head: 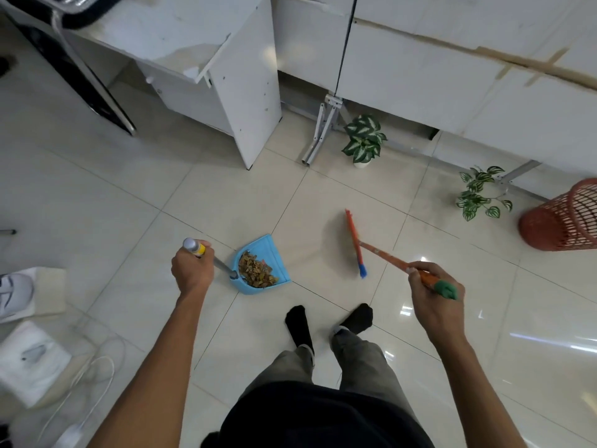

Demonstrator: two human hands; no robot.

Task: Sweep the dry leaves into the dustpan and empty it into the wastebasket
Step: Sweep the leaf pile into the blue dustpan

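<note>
A light blue dustpan [274,253] sits on the tiled floor ahead of my feet, with a heap of dry brown leaves [256,270] inside it. My left hand [192,270] grips the top of the dustpan's long metal handle. My right hand [434,294] grips the orange broom handle near its green end. The broom head [354,242], orange with blue bristles at one tip, rests on the floor to the right of the dustpan, apart from it. A red mesh wastebasket [563,218] stands at the right edge.
Two small potted plants [364,139] [478,192] stand by white cabinets [452,79] at the back. A white desk panel [248,92] and a folding metal leg [319,130] are ahead. White boxes, a shoe [14,294] and cables [90,376] lie at left.
</note>
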